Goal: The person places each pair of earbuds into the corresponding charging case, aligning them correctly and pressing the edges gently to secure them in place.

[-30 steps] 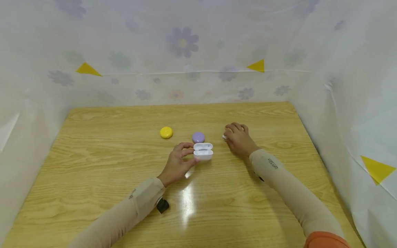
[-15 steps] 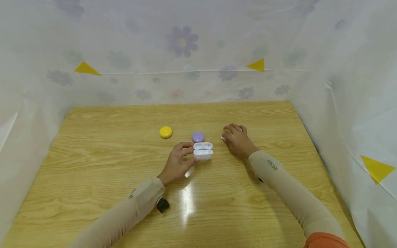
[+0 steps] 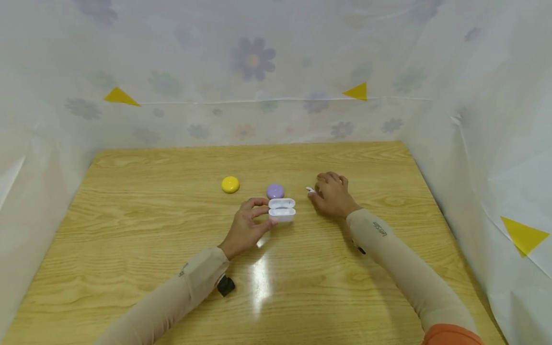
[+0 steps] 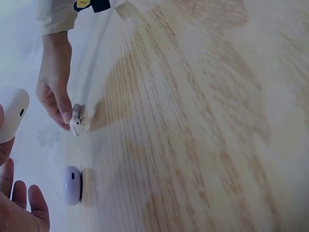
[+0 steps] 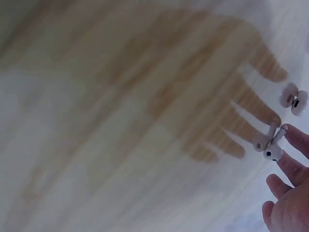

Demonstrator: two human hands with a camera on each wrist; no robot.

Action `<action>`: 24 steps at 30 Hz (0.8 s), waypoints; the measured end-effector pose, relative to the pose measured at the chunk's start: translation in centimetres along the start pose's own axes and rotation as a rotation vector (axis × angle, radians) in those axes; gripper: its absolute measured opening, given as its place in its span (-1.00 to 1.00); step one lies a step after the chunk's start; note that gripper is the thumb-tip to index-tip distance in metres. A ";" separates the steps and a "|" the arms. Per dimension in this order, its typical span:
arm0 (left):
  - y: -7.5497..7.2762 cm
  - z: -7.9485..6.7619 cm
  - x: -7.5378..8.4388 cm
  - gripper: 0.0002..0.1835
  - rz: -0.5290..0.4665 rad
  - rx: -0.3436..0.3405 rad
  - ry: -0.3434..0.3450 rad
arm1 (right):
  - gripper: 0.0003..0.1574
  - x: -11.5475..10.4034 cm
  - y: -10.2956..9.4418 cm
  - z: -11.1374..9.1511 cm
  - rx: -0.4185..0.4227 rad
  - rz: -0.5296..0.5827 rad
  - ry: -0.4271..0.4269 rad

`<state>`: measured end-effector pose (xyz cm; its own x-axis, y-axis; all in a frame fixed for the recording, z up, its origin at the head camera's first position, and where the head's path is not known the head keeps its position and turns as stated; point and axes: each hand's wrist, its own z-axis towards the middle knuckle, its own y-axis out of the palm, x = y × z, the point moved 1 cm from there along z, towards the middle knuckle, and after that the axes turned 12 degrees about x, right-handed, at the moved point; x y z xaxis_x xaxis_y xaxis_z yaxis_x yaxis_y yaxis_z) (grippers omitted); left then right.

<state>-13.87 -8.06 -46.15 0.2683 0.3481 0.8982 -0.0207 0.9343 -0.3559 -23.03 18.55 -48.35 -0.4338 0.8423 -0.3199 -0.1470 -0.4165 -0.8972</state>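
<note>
My left hand [image 3: 247,227] holds a white earbud case [image 3: 282,215] by its left side, thumb in front and fingers behind, its lid tipped up. In the left wrist view the case [image 4: 14,113] shows a small dark slot, and the left fingers [image 4: 37,200] spread below it. Farther right, my right hand [image 3: 333,195] is low at the table, pinching a white earbud [image 5: 273,152] by its stem and head between thumb and finger. A second earbud [image 5: 300,102] lies just beyond those fingertips. The palm hides part of the pair in the head view.
A round purple case [image 3: 275,190] sits right behind the earbud case. To its left is a round yellow case [image 3: 230,184]. The wooden table [image 3: 151,215] is bordered by white patterned sheeting [image 3: 194,62] at the back and sides.
The right fingers have shifted slightly and drawn back right, so more of the white earbud shows at their left. The left hand and the earbud case have stayed in place.
</note>
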 end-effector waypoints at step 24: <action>0.1 0.0 0.0 -0.70 0.017 -0.010 0.046 | -0.71 -0.4 0.1 0.3 -0.002 0.005 0.026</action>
<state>-13.90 -7.94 -46.18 0.3122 0.3597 0.8793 -0.0165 0.9275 -0.3735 -23.12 18.06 -48.23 -0.4108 0.8491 -0.3320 -0.1430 -0.4197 -0.8964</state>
